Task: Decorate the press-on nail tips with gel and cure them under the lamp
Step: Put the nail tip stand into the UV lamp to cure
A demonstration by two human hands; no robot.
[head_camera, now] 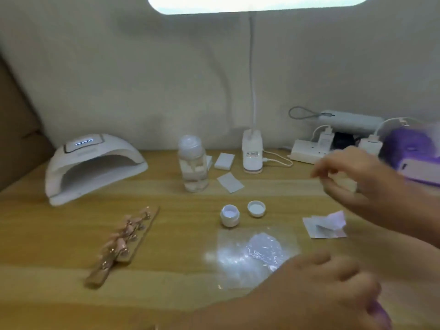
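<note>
On light wooden worktop (166, 294), pink press-on nail tips (126, 231) are lying stick-mounted, near white domed curing lamp (95, 167). L hand (328, 287) is hovering relaxed, fingers loosely curled. R hand (362, 184) is blurring: grip can't be told.

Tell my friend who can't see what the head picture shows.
A blurry left hand and right hand are above a wooden table. On it lie pink nail tips on sticks, an open jar beside its lid, and a white lamp at the back left.

Wooden table (59, 234) against pale cloth backdrop (142, 79), bright light (257, 3) overhead
</note>
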